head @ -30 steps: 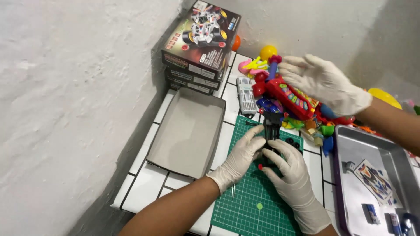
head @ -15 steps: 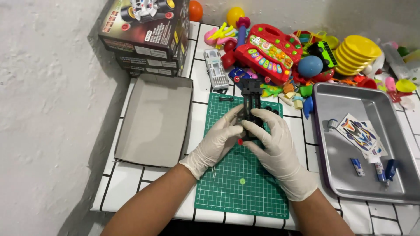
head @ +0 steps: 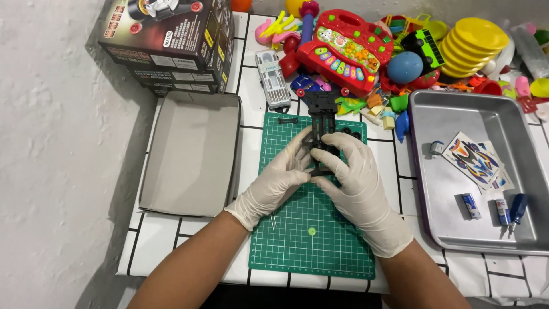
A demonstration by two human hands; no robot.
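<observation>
Chassis point(head: 321, 123), black plastic, sits in both our gloved hands over the upper middle of the green mat point(head: 311, 229). Left hand point(head: 275, 183) closes on its left edge, fingers curled in from the side; right hand point(head: 357, 183) wraps the lower right part, fingers folded over the frame. Front end of the chassis sticks out past our fingertips toward the toy pile point(head: 366, 51). We see a small black pin point(head: 287, 120) lying on the mat just left of the chassis, apart from it. Grey box lid point(head: 191, 151) lies open side up left of the mat, below the stacked boxes point(head: 171, 46). Metal tray point(head: 452, 189) stands right of the mat, holding a sticker sheet point(head: 474, 160), two small batteries point(head: 486, 207) and a blue-handled tool point(head: 516, 209). White screwdriver case point(head: 273, 79) lies just above the mat's left corner.
</observation>
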